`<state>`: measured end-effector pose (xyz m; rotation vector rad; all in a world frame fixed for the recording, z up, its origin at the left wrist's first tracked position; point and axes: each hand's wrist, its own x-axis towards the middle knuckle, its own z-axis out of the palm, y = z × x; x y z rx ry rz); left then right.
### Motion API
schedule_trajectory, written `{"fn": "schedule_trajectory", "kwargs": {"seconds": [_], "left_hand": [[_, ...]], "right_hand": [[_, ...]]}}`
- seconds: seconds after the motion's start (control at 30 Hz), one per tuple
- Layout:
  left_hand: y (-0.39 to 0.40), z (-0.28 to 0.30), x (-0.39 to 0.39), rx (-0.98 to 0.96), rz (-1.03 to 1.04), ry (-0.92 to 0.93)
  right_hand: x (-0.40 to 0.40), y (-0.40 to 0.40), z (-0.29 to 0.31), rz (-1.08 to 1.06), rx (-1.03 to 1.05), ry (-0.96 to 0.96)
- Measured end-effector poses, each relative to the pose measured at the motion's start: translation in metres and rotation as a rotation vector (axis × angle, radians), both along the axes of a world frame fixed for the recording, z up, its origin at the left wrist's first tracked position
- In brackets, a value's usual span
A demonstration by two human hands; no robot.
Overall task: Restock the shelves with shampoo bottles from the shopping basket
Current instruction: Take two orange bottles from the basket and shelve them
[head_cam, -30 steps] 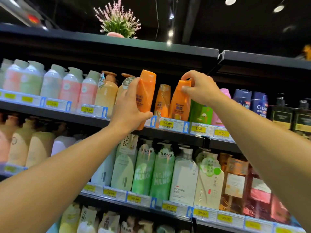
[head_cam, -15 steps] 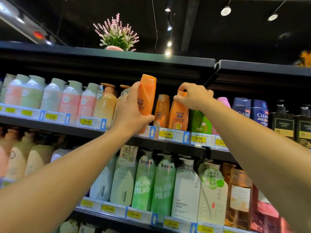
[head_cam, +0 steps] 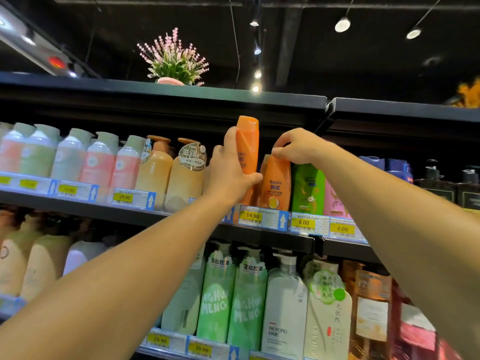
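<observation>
Nearest, two bare forearms reach up to the shelf (head_cam: 181, 216). The left hand (head_cam: 228, 172) wraps its fingers and thumb around a tall orange bottle (head_cam: 248, 144), held upright just above the shelf edge, while the right hand (head_cam: 298, 146) pinches the top of a shorter orange bottle (head_cam: 276, 188) standing just right of it. Further right stands a green bottle (head_cam: 307, 188); a potted plant (head_cam: 174, 61) sits on the top shelf.
</observation>
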<state>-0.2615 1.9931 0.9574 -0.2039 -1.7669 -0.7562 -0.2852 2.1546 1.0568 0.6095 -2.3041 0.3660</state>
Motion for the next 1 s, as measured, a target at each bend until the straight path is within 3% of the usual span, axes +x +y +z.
{"fn": "schedule_trajectory", "kwargs": {"seconds": [0.67, 1.0], "left_hand": [[0.007, -0.007, -0.017, -0.029, 0.068, -0.333], [0.004, -0.003, -0.022, -0.021, 0.01, -0.344]], "right_hand": [[0.0, 0.008, -0.024, -0.088, 0.025, 0.084], [0.002, 0.009, -0.036, -0.081, 0.044, 0.135]]}}
